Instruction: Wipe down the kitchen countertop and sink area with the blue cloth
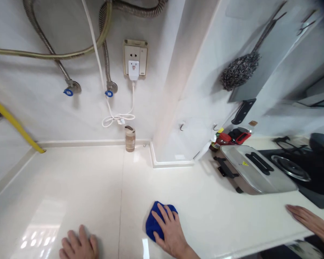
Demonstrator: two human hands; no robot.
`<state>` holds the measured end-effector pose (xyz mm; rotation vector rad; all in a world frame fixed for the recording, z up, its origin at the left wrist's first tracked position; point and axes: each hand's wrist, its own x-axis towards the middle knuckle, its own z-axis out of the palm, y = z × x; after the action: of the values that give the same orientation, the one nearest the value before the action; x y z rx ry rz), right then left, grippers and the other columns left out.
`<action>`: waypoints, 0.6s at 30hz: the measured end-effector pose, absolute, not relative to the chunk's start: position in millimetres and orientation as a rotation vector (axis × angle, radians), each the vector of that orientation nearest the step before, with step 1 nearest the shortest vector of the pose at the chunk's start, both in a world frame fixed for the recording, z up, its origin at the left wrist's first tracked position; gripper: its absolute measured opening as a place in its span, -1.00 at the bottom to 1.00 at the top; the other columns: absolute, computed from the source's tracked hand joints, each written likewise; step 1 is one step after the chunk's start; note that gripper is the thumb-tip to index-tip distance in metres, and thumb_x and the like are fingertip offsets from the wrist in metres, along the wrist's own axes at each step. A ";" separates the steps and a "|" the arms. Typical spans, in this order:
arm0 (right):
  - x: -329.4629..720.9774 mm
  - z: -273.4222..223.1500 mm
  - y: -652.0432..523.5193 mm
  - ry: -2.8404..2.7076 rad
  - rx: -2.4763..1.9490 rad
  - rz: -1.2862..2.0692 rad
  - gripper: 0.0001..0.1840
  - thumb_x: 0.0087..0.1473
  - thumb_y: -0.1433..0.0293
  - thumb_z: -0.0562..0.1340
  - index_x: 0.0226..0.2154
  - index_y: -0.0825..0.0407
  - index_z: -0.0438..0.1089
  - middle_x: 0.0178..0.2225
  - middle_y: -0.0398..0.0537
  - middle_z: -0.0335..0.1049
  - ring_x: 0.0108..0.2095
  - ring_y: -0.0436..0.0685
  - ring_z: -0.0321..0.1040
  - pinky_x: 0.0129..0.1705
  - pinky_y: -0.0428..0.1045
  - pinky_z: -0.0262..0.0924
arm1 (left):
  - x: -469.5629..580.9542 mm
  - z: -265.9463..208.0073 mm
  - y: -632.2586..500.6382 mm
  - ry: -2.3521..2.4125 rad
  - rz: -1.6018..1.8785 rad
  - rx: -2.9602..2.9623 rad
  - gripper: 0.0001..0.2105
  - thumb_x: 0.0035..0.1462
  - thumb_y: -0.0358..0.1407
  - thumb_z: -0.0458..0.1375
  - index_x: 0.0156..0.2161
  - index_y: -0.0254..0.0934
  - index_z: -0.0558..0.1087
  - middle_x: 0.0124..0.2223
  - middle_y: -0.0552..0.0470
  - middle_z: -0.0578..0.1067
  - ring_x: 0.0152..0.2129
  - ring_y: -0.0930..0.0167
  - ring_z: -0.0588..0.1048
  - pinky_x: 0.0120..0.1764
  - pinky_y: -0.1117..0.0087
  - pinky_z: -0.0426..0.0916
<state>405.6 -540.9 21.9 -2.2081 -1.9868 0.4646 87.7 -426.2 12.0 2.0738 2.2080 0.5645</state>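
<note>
A blue cloth [153, 225] lies bunched on the white countertop, partly covered by my right hand [170, 230]. The fingers of that hand are spread and slightly bent over the cloth, and its thumb presses at the near side. To the left, my left hand [79, 246] rests palm down on the counter with fingers apart, holding nothing; the bottom edge of the view cuts it off. Another person's hand [305, 217] reaches in from the right and lies flat at the counter's front edge.
A small bottle [130, 138] stands against the back wall below a socket [135, 57] with a white plug. On the right, an electric pan [256, 172] sits beside the black stove [317, 187]. A cleaver [244, 111] and a scouring brush [240, 71] hang on the wall.
</note>
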 end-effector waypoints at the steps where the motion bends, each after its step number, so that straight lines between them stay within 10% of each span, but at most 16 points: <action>1: 410.6 20.2 -553.0 -1.967 -2.232 0.421 -0.26 0.18 0.03 0.09 0.37 -0.35 -0.09 0.46 -0.10 -0.26 0.38 0.46 -0.13 0.28 0.44 -0.06 | 89.6 15.2 -427.0 2.200 0.572 2.094 -0.34 0.16 -0.20 -0.05 0.32 -0.53 0.15 0.37 -0.57 0.06 0.34 -0.18 -0.06 0.14 -0.33 0.07; 9: 472.8 -7.5 -641.6 -1.693 -2.526 -0.084 -0.39 0.17 0.12 0.09 0.27 -0.22 0.20 0.38 -0.07 0.05 0.38 0.38 -0.11 0.36 0.47 -0.37 | 93.5 19.9 -427.6 2.195 0.567 2.148 -0.33 0.15 -0.18 -0.04 0.32 -0.53 0.14 0.37 -0.55 0.06 0.32 -0.20 -0.02 0.14 -0.31 0.06; 18: 531.7 -25.6 -677.0 -1.141 -2.801 -0.511 -0.40 0.16 0.12 0.05 0.18 0.04 0.30 0.21 0.24 0.25 0.06 0.44 0.27 0.07 0.34 0.11 | 92.4 16.3 -425.9 2.209 0.561 2.168 -0.32 0.12 -0.15 -0.01 0.29 -0.53 0.18 0.36 -0.56 0.08 0.31 -0.25 0.00 0.12 -0.32 0.08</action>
<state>531.7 -677.0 -25.6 -2.8012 -1.1410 -0.5115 92.4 -425.9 16.3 2.1685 2.2091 0.5612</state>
